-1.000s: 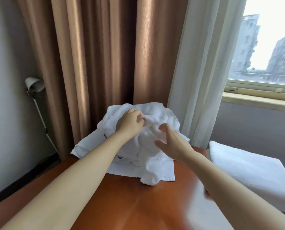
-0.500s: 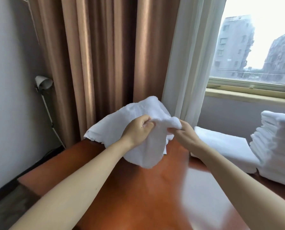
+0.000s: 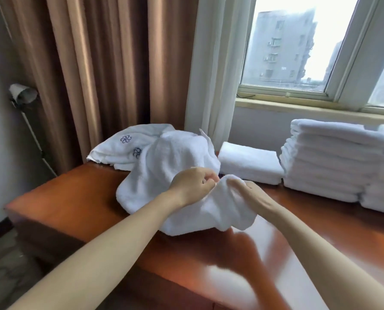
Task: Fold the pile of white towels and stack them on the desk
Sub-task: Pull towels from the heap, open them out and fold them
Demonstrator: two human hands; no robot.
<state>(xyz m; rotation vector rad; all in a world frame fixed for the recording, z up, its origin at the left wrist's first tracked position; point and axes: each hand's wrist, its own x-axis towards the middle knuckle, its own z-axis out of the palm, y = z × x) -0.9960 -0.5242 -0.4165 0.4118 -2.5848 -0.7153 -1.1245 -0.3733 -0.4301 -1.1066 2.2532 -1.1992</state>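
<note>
**First onlooker:** Where is the towel right now?

**Second onlooker:** The towel (image 3: 164, 168) is over the middle of the wooden desk (image 3: 74, 198), white, bunched and partly lifted. Its near end droops from the person's hands. The rest trails away to the left, in front of the unfolded pile (image 3: 119, 146) at the desk's far left corner.

**First onlooker:** And the hands?

**Second onlooker:** They are close together at the towel's near edge, almost touching. The left hand (image 3: 192, 184) pinches the cloth between curled fingers and thumb. The right hand (image 3: 254, 195) grasps the same fold from the other side, with its fingertips buried in the cloth where I can't see them.

**First onlooker:** Which way does the towel run?

**Second onlooker:** It has no clean long axis, because it is crumpled. Roughly, it runs from the hands diagonally back and to the left, so the bulk lies on the left hand's side. I'd judge the hands must slide apart along that edge to find the corners before any fold.

**First onlooker:** Where do finished ones go?

**Second onlooker:** To the right. One folded towel (image 3: 249, 164) lies just beside a tall stack (image 3: 325, 162) under the window (image 3: 298, 52). The right hand is nearer to both. Brown curtains (image 3: 97, 63) hang behind the desk.
</note>
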